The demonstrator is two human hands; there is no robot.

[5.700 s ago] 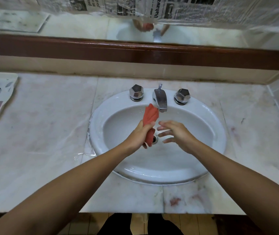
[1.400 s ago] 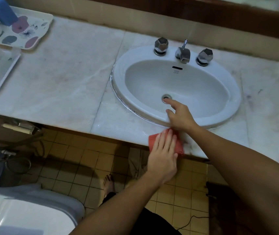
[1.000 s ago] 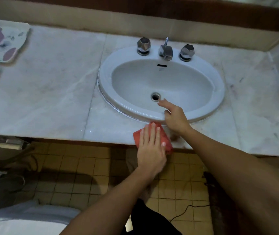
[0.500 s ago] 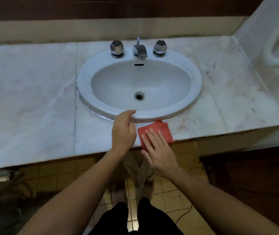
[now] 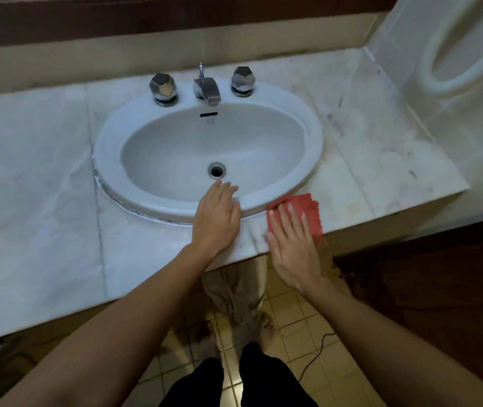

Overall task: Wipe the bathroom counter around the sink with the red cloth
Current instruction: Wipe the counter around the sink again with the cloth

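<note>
The folded red cloth (image 5: 308, 205) lies on the marble counter (image 5: 28, 171), at its front edge just right of the white oval sink (image 5: 108, 160). My right hand (image 5: 291, 245) presses flat on the cloth with straight fingers and covers its near half. My left hand (image 5: 216, 215) rests on the sink's front rim, its fingers relaxed and reaching over into the basin near the drain (image 5: 216, 170).
A chrome faucet (image 5: 206, 89) and two knobs (image 5: 163, 88) (image 5: 243, 79) stand at the sink's back. The counter ends at a tiled side wall (image 5: 440, 127) on the right. Below are yellow floor tiles, a crumpled rag (image 5: 234, 298), my feet and a thin cable (image 5: 313, 359).
The cloth passed from under my left hand to under my right hand. It has slid to the right along the counter's front edge. My left hand took the sink rim.
</note>
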